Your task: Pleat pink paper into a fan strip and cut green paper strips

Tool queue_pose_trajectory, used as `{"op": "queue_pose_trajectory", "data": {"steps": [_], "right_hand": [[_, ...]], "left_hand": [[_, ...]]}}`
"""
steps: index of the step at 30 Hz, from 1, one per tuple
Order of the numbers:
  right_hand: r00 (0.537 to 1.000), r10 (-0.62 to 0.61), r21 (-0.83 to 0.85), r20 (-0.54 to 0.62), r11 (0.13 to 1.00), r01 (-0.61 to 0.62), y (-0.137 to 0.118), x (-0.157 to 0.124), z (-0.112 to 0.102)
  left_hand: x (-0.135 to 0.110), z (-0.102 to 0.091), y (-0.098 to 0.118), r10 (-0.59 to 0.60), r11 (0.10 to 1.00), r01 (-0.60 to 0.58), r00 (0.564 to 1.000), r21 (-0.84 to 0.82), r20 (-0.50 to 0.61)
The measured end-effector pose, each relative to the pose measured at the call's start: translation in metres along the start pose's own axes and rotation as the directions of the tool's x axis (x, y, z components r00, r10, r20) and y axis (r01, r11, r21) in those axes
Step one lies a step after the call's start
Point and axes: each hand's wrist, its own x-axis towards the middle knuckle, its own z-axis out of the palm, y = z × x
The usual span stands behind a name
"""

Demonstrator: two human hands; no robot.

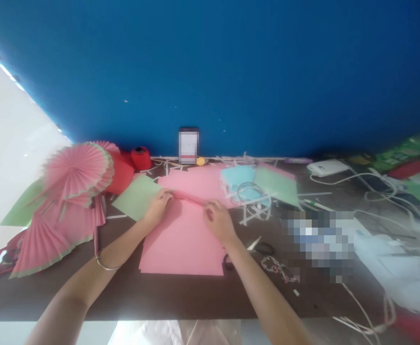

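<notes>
Across the dark brown flat surface (181, 297), in the middle of the frame, lie pink paper sheets (183, 242), and over them is a narrow folded strip of pink paper (188, 197). Its long axis runs nearly left to right, dipping slightly toward the right. It lies directly between my hands, with neither one nearer: my left hand (158, 207) is pinched narrow on the left end, slightly higher in the frame, and my right hand (217, 221) on the right end.

Counting down by size, I have one strip and at least two pleated pink paper fans with green rims (75, 167) at the left of the frame; they overlap, so I cannot tell the full number. The pink sheets overlap too. I see three pale green paper pieces (136, 196), one light blue paper piece (236, 175), one red roll (140, 159) at upper left of centre, and one small yellow round object (200, 161) at upper centre.
</notes>
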Motion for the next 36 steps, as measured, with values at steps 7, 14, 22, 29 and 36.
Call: {"op": "queue_pose_trajectory", "data": {"steps": [7,14,22,29,36], "right_hand": [[1.000,-0.012,0.019,-0.017,1.000,0.013,0.002,0.001,0.003],[1.000,-0.004,0.028,-0.031,1.000,0.005,0.003,0.000,0.007],[0.996,0.046,0.106,-0.076,0.994,-0.038,0.006,0.002,0.004],[0.999,0.041,0.158,-0.034,0.987,-0.035,0.006,0.003,0.002],[0.998,0.063,0.160,0.017,0.985,-0.065,0.008,0.004,0.002]], "left_hand": [[0.003,0.001,0.004,0.015,0.990,-0.020,0.999,0.137,0.034],[-0.001,0.002,0.001,0.026,0.991,-0.030,0.999,0.131,0.029],[-0.002,-0.002,0.005,0.053,0.997,-0.055,0.998,0.062,0.042],[-0.015,-0.006,0.013,0.028,0.999,-0.025,0.997,-0.042,0.077],[-0.018,-0.020,0.020,-0.021,0.975,0.039,0.996,-0.220,0.082]]}}
